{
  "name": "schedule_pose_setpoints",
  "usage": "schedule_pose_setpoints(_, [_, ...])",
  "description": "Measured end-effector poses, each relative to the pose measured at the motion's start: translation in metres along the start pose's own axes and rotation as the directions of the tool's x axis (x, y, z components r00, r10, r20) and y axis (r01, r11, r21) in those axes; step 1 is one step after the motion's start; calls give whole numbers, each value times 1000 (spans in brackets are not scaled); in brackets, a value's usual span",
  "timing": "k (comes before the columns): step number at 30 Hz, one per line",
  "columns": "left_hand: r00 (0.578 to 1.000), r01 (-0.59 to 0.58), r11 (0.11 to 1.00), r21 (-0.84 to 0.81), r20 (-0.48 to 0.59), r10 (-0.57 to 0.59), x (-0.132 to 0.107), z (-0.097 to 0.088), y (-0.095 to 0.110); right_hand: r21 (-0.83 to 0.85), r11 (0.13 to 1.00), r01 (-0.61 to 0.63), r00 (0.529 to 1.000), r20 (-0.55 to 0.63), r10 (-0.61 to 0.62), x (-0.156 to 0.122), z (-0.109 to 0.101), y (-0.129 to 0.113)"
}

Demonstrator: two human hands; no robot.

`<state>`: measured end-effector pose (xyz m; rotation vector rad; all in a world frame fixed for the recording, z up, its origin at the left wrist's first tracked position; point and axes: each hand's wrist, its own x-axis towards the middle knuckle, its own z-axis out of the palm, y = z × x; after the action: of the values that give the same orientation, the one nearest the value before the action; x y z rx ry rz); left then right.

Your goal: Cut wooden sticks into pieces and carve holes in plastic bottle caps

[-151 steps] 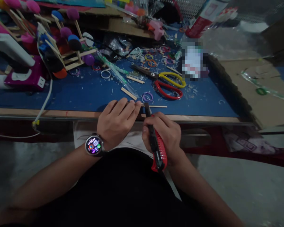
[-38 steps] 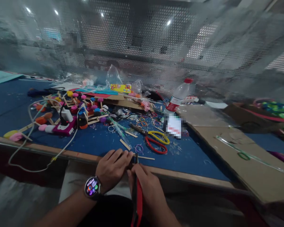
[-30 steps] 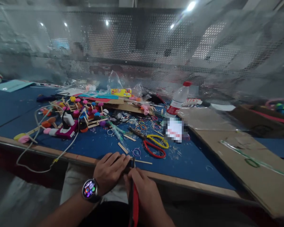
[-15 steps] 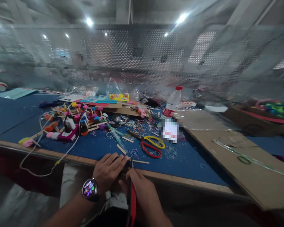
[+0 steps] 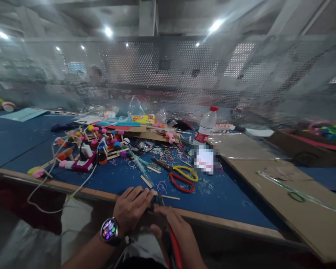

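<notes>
Though thin, stick [image 5: 172,197] crosswise (rightward)

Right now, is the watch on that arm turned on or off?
On: the watch by the left hand is lit up, with colourful round icons glowing on its face.

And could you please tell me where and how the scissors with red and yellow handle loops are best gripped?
Probably by the red loop and yellow loop, from the near right side: these open loops lie nearer the person, while the dark metal blades point away leftward.
</notes>
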<state>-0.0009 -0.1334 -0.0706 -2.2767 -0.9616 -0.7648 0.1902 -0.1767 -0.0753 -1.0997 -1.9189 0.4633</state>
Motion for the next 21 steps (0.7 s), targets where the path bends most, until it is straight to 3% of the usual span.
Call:
schedule_pose_setpoints(5, [999,43,998,-41,-10,-43,-3,2,2,-33,978,-207,947,-259,192,-11,11,-2])
schedule_pose_setpoints(8, [997,63,997,-41,42,-61,-7,3,4,82,971,-225,909,-340,239,-15,6,0])
schedule_pose_setpoints(11, [993,51,998,-43,104,-47,-8,1,4,281,925,-257,909,-254,330,-20,-9,2])
schedule_pose_setpoints(13, [994,47,996,-70,107,-39,-7,1,4,385,875,-293,926,-113,360,-26,-19,2])
schedule_pose_setpoints(15, [996,45,995,-88,76,-38,-5,1,4,469,832,-297,942,1,335,-33,-28,3])
schedule_pose_setpoints(17, [998,43,996,-84,39,-40,-2,2,4,496,813,-304,944,44,327,-39,-35,2])
schedule_pose_setpoints(21, [999,33,998,-62,-14,-34,2,5,4,458,725,-514,856,217,469,-44,-42,-10])
